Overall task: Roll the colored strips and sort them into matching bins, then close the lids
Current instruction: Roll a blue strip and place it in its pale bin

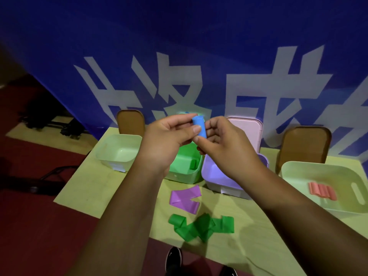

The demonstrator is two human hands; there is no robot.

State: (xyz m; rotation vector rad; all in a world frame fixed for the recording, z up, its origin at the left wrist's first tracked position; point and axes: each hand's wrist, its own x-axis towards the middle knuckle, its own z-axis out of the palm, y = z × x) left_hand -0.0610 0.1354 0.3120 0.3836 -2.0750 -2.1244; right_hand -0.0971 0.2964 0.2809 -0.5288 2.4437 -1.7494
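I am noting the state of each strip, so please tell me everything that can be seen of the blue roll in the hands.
The blue roll is a strip wound into a short, tight cylinder, matte and soft-looking, like foam or fabric. It is held in the air in front of the green bin, tilted, with its upper end leaning left. The left hand pinches its side with the thumb, and the right hand holds its lower end and far side. Nothing else touches it.

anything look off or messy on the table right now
The green strip lies crumpled and twisted near the front edge of the table, unrolled; the purple strip lies folded just behind it. The pink rolls sit in a pale green bin, not a matching colour.
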